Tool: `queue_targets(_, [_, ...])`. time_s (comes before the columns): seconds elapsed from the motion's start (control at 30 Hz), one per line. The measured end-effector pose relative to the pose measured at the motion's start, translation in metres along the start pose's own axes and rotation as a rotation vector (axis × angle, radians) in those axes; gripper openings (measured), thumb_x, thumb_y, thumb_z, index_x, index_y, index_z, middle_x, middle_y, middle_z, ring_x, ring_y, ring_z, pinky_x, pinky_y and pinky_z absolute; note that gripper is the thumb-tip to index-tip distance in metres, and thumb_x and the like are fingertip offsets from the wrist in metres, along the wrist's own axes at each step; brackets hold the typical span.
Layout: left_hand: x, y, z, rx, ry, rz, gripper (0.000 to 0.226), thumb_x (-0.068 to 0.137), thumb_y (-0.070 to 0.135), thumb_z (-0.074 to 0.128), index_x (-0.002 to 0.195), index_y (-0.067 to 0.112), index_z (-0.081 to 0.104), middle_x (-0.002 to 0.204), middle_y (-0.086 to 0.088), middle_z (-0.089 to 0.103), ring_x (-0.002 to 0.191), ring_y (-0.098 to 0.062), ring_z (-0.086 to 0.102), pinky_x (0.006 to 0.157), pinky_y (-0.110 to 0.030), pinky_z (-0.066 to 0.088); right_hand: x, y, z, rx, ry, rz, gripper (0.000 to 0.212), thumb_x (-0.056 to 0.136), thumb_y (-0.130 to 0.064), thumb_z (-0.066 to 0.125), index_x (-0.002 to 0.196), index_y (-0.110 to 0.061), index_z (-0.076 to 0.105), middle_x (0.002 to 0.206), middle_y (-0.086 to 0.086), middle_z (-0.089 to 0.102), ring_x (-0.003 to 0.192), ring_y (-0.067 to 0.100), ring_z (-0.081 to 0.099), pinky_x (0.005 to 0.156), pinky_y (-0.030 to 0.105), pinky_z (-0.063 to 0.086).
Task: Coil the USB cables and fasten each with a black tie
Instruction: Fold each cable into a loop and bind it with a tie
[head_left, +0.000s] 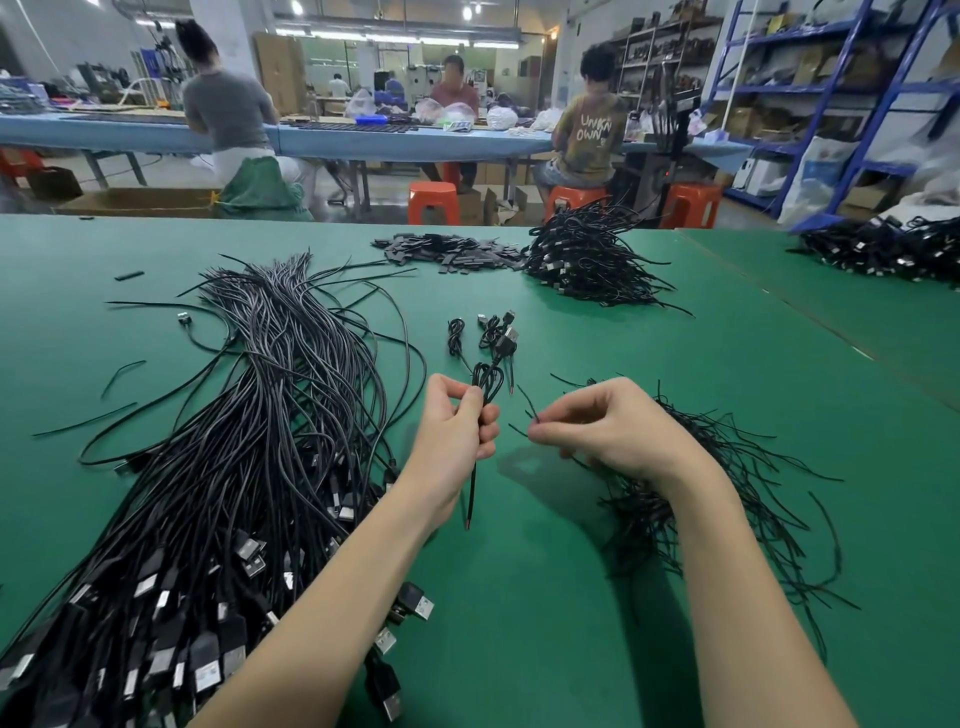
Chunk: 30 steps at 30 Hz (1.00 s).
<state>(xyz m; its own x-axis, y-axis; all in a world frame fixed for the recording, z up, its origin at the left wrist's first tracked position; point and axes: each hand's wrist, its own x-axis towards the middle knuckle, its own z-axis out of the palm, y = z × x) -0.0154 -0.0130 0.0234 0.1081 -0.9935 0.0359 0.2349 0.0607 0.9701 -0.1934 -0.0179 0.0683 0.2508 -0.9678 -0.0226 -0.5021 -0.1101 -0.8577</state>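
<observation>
Two coiled cables (456, 336) lie mid-worktop (623, 571); uncounted loose cables (249, 441) heap at the left edge. Left hand (457, 421) grips one coiled cable (487, 382). Right hand (602, 426) pinches one tie (527, 402) above the tie pile (727, 493).

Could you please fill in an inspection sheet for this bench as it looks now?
Surface: green table.
Job's things: coiled cable held upright; tie; tie pile at right.
Clutter: small black pieces at far edge.
Hands: left hand grips the coiled cable; right hand pinches the tie.
Cables: loose bundle at left; finished pile beyond; coiled ones mid-table.
Surroundings: orange stools, seated workers, blue shelving.
</observation>
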Motion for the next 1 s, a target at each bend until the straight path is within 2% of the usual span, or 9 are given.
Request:
queue_targets(0.17, [-0.003,0.004,0.003,0.067,-0.016,0.033,0.013,0.106,0.015,0.040,0.094,0.016,0.035,0.070,0.002,0.052,0.051,-0.004,0.043,0.045,-0.016,0.034,0.001,-0.008,0.005,0.212,0.021,-0.130,0.005,0.086,-0.017,0.081,0.089,-0.013,0.081,0.079,0.003,0.078,0.059,0.011,0.065,0.050,0.021,0.049])
queue_targets(0.3, [-0.006,0.005,0.006,0.122,-0.020,0.049,0.012,0.106,0.015,0.041,0.095,0.017,0.037,0.071,0.002,0.055,0.053,-0.005,0.044,0.047,-0.015,0.036,0.003,-0.008,0.008,0.207,0.071,-0.135,0.007,0.085,-0.018,0.081,0.093,-0.018,0.080,0.078,0.001,0.078,0.052,0.008,0.056,0.047,0.018,0.043])
queue_targets(0.47, [-0.007,0.006,0.007,0.145,-0.020,0.038,0.012,0.106,0.017,0.042,0.094,0.016,0.038,0.071,0.002,0.055,0.053,-0.004,0.045,0.047,-0.015,0.037,0.006,-0.008,0.009,0.134,0.242,-0.177,0.011,0.079,-0.025,0.087,0.079,-0.021,0.077,0.061,-0.001,0.072,0.046,0.008,0.054,0.047,0.012,0.038])
queue_targets(0.6, [-0.007,0.006,0.008,0.143,-0.017,0.021,0.013,0.105,0.017,0.044,0.093,0.016,0.040,0.071,0.001,0.054,0.052,-0.004,0.046,0.046,-0.014,0.037,0.005,-0.014,0.013,0.167,0.257,-0.254,0.009,0.079,-0.021,0.087,0.076,-0.023,0.079,0.068,-0.003,0.074,0.050,0.009,0.058,0.051,0.018,0.045])
queue_targets(0.7, [-0.006,0.008,0.008,0.074,-0.024,-0.022,0.014,0.105,0.016,0.044,0.092,0.016,0.040,0.070,0.002,0.054,0.055,-0.008,0.045,0.044,-0.015,0.034,0.006,-0.016,0.016,0.083,0.337,-0.358,0.010,0.080,-0.021,0.086,0.075,-0.027,0.079,0.072,-0.011,0.075,0.058,0.007,0.063,0.058,0.027,0.054])
queue_targets(0.77, [-0.006,0.010,0.008,0.072,-0.030,-0.035,0.014,0.105,0.016,0.044,0.091,0.016,0.041,0.069,0.002,0.053,0.056,-0.008,0.044,0.043,-0.014,0.032,0.006,-0.018,0.019,-0.037,0.363,-0.425,0.010,0.081,-0.021,0.084,0.076,-0.028,0.078,0.074,-0.018,0.073,0.063,0.008,0.065,0.065,0.028,0.056])
queue_targets(0.93, [-0.006,0.014,0.005,0.117,-0.006,-0.038,0.010,0.105,0.015,0.043,0.095,0.014,0.044,0.069,0.003,0.054,0.054,-0.007,0.043,0.043,-0.015,0.031,0.005,-0.021,0.022,-0.185,0.367,-0.512,0.010,0.081,-0.019,0.081,0.078,-0.027,0.076,0.074,-0.018,0.070,0.070,0.008,0.064,0.060,0.023,0.048])
queue_targets(1.0, [-0.006,0.017,0.004,0.130,-0.012,-0.042,0.009,0.105,0.016,0.044,0.096,0.014,0.044,0.071,0.002,0.054,0.056,-0.008,0.043,0.043,-0.015,0.032,0.005,-0.023,0.017,-0.164,0.403,-0.552,0.012,0.081,-0.014,0.081,0.079,-0.024,0.077,0.074,-0.014,0.071,0.074,0.009,0.067,0.060,0.023,0.053])
